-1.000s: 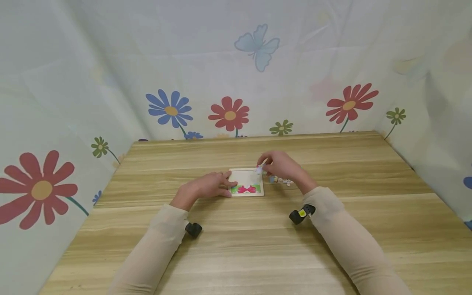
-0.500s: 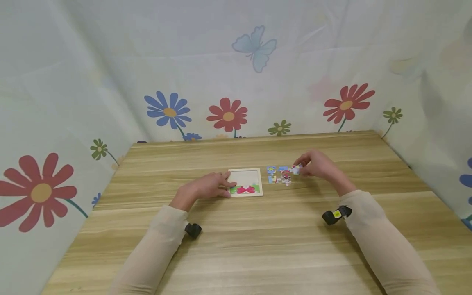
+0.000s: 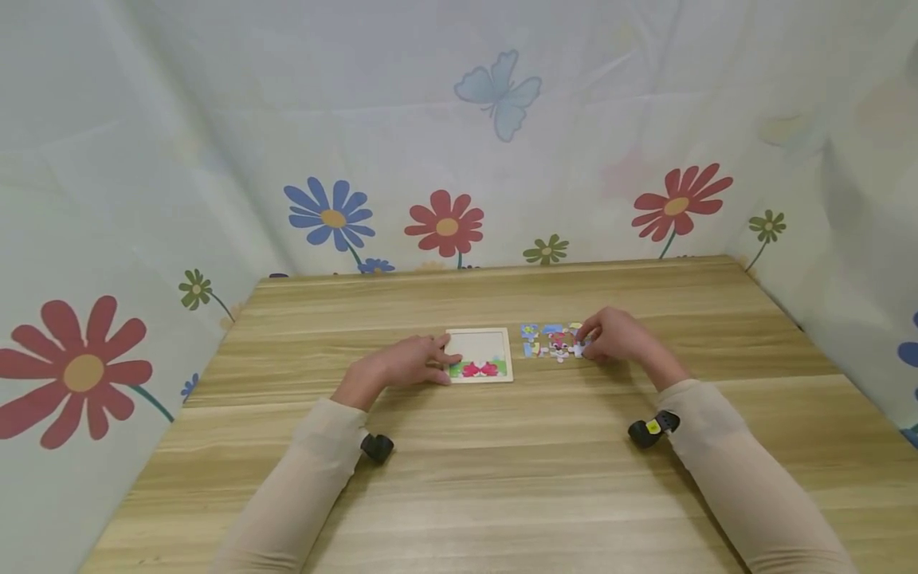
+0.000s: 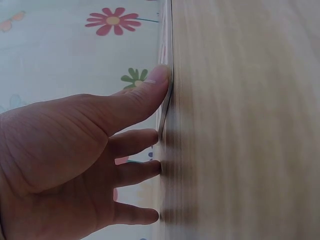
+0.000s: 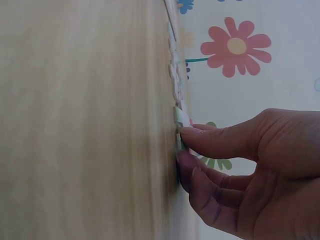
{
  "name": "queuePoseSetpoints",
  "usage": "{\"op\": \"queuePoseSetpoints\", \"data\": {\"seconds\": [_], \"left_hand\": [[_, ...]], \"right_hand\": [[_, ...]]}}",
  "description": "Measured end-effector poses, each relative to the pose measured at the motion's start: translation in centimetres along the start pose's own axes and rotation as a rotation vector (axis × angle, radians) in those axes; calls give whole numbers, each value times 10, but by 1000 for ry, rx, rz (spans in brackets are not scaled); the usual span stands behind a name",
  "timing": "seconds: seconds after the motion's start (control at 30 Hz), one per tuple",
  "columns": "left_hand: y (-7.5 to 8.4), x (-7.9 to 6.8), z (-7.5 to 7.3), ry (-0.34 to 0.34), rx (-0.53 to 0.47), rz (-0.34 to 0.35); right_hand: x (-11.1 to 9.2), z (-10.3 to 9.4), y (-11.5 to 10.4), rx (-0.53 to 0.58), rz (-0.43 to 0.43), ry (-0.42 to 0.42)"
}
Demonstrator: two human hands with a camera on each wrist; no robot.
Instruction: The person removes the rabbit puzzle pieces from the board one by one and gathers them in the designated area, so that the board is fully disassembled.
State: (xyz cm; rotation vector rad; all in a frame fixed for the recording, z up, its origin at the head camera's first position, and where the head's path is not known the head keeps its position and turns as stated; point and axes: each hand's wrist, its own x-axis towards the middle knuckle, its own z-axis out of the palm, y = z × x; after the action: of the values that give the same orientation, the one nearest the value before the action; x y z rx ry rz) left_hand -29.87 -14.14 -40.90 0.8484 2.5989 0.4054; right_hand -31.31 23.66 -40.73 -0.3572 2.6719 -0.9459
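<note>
A small light-wood puzzle tray (image 3: 479, 380) lies mid-table, with a strip of pink and green pieces along its near side and a pale bare bottom behind. My left hand (image 3: 412, 360) rests at its left edge, fingers spread. In the left wrist view the thumb (image 4: 155, 82) lies along the tray's edge and the other fingertips touch down beside it. To the right of the tray lie loose jigsaw pieces (image 3: 552, 328), some showing a red animal face. At their right end my right hand (image 3: 618, 335) pinches a jigsaw piece (image 5: 182, 118) between thumb and fingers, low at the tabletop.
The wooden table (image 3: 459, 470) reaches back to a white curtain (image 3: 402, 104) printed with flowers and a butterfly. Curtain also hangs at both sides. A black wrist camera (image 3: 376, 448) sits on the left sleeve, another camera (image 3: 649, 430) on the right.
My right hand has moved from the tray's far right corner to the loose pieces' right end, set a piece down there, and shifted slightly nearer to another. My left hand has stayed put.
</note>
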Motion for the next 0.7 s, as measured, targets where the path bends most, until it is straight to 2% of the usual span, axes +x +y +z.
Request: {"op": "queuePoseSetpoints", "data": {"seconds": [0.5, 0.63, 0.7], "left_hand": [[1, 0, 1, 0, 4, -20], [1, 1, 1, -1, 8, -22], [1, 1, 1, -1, 7, -19]], "right_hand": [[0, 4, 1, -17, 24, 16], [-1, 1, 0, -18, 10, 18], [-2, -1, -1, -62, -31, 56]]}}
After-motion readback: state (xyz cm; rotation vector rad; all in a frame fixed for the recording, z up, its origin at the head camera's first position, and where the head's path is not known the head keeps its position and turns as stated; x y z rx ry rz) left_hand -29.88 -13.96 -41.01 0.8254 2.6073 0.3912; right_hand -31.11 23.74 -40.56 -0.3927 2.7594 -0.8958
